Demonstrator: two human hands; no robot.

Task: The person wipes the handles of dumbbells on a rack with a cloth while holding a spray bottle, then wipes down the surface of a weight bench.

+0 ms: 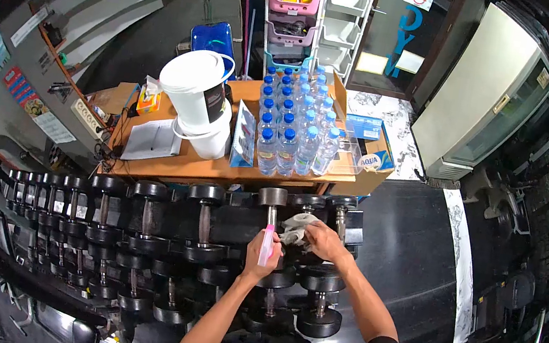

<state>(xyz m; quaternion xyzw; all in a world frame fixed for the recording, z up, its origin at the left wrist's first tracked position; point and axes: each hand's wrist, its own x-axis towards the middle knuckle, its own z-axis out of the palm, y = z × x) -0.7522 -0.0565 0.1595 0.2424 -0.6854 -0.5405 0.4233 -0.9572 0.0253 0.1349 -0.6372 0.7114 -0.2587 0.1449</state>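
Observation:
My left hand is closed around a slim pink-and-clear bottle, held upright in front of a dumbbell. That dumbbell has a grey metallic head and a bare metal handle; its near end is partly hidden by my hand. In my right hand a crumpled grey cloth is pinched, just right of the dumbbell's handle. Another dumbbell lies on the top tier beyond my right hand. Below my wrists, a black dumbbell rests on the lower tier.
A long rack of black dumbbells stretches left. Behind it, a wooden desk carries rows of water bottles, white buckets and papers. A cardboard box and fridge stand right. Black flooring lies beside the rack.

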